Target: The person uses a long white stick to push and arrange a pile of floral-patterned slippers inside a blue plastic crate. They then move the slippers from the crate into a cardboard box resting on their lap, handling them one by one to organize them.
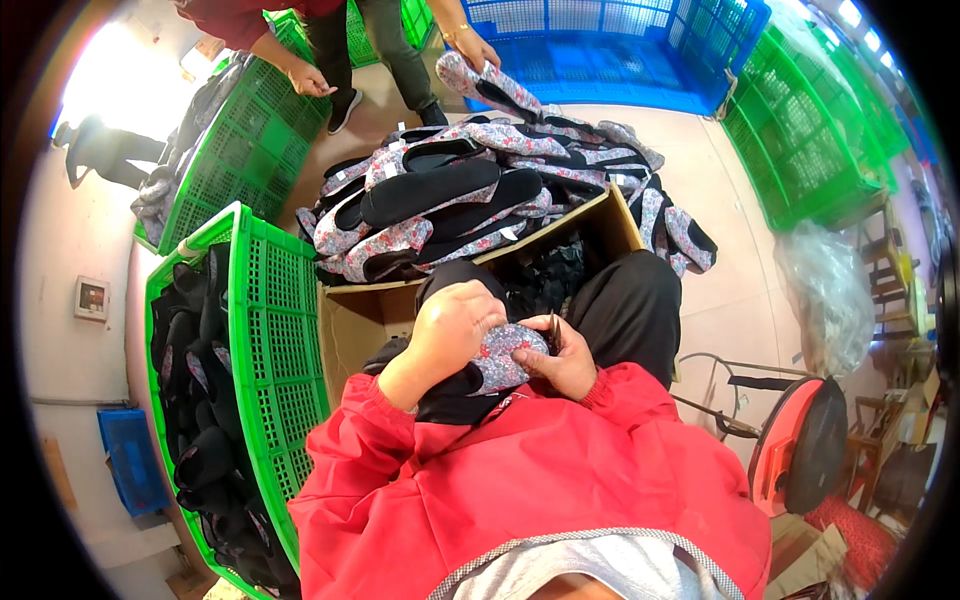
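Note:
In front of my lap is a floral fabric slipper (pixel 500 362), grey with red flowers and a black part toward me. My left hand (pixel 452 325) is closed, its fingers pinching at the slipper's far left edge. My right hand (pixel 566 362) grips the slipper's right side, thumb lying on the floral fabric. A slim, dark pointed tool (pixel 554 326) sticks up from the right hand; its kind is not clear. Just beyond my knees lies a large heap of similar slippers (pixel 430 195) with black soles.
An open cardboard box (pixel 345 335) with black material (pixel 545 275) inside stands around my knees. At left, a green crate (pixel 275 345) holds dark slippers. Across the heap, another person's hand (pixel 474 46) holds a slipper. A blue crate (pixel 610 60) stands behind; a red-and-black round seat (pixel 800 445) is right.

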A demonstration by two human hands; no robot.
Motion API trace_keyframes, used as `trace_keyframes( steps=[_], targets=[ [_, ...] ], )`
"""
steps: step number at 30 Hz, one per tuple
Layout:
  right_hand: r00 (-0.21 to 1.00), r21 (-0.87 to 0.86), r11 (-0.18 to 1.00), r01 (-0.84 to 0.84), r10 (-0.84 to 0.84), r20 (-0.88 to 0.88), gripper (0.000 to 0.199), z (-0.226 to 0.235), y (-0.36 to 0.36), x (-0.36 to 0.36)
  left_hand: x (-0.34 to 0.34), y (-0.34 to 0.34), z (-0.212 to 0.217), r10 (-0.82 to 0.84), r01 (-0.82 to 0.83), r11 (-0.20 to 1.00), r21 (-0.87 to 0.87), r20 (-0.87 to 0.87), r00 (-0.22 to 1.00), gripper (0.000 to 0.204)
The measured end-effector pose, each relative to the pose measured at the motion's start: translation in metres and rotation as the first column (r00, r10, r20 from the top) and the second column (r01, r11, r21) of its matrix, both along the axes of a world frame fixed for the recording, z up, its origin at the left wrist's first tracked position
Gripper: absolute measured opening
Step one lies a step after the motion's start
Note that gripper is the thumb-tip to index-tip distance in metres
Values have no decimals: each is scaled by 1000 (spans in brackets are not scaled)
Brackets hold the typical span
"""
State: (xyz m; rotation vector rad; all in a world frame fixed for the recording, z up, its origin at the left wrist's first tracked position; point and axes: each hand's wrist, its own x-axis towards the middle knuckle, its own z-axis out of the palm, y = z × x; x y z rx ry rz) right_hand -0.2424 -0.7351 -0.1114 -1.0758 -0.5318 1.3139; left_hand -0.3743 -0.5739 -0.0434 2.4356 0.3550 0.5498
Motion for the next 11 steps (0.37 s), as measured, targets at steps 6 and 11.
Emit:
trace_keyframes(
  steps=[6, 11],
  targets=[
    [999, 3, 999, -41, 41, 21, 39, -1, -5, 1, 2, -7, -12, 255, -268, 927, -262, -84, 963, 8],
    [965, 21, 972, -234, 229, 128, 46, 7, -15, 18, 3, -24, -3, 228, -252, 961, -115, -186, 956, 11]
  ],
)
